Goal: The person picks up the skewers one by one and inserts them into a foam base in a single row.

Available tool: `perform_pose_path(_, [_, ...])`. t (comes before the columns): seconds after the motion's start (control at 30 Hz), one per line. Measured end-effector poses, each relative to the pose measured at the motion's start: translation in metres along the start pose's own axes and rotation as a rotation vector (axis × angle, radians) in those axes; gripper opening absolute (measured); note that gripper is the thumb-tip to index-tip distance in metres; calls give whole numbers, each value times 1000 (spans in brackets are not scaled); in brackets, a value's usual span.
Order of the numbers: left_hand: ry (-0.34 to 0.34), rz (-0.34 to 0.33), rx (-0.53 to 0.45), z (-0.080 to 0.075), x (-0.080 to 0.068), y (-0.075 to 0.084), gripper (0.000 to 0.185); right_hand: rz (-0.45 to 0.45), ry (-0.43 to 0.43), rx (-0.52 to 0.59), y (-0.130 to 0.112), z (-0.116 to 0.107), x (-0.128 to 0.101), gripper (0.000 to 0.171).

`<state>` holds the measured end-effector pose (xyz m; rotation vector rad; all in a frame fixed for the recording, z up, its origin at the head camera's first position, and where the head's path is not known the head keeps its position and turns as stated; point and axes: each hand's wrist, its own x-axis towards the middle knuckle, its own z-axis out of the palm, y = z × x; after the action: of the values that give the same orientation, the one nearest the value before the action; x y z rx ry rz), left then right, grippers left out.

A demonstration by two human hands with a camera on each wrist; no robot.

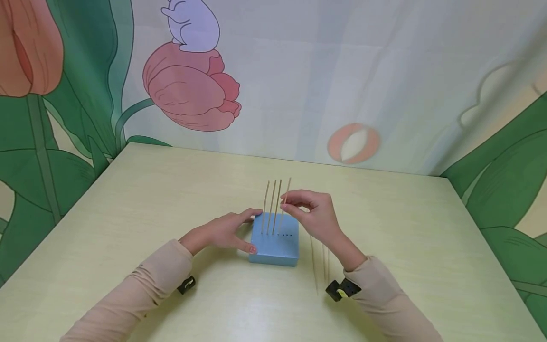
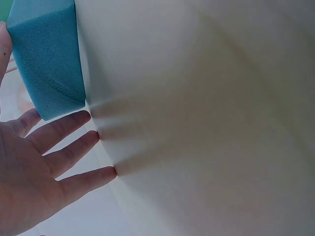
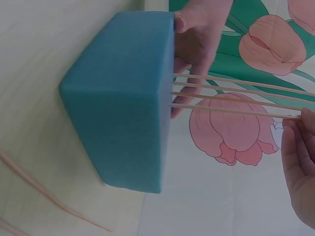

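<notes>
Right hand pinching a thin stick upright at a blue block, left hand spread beside the block.
The block [image 1: 275,249] lies on the pale bench [image 1: 192,190], a row of small holes [image 1: 287,235] across its top face. Three standing sticks [image 1: 271,207] rise from the left part of this row; immediately to their right, the held stick [image 1: 289,184] meets the top face at its lower end, gripped near its upper part between thumb and fingers of the right hand [image 1: 314,213]. The left hand [image 1: 226,231] has its fingers straight and fanned, the thumb touching the block's near left corner, the forefinger at the far left one. Loose sticks [image 1: 314,263] lie on the bench right of the block, partly under the right forearm.
</notes>
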<state>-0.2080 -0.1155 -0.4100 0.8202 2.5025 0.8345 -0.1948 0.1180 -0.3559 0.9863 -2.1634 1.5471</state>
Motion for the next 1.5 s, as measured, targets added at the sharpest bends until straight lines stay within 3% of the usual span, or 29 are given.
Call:
perform_pose_path(0.33, [-6,0,-21,-1,0,1,92,24,-20,-46,2,4,-6,12])
perform_pose_path(0.6, [-6,-9,-26,0,0,2,93,73,-26,-60,2,-5,-12,19])
perform_pose_path(1.1, [-7,-9,-26,1,0,0,95,330,-40,-120,26,-42,-38,22])
perform_pose_path(1.5, [-5,-1,-9,1,0,-1,95,597,-132,-121,59,-68,-52,32])
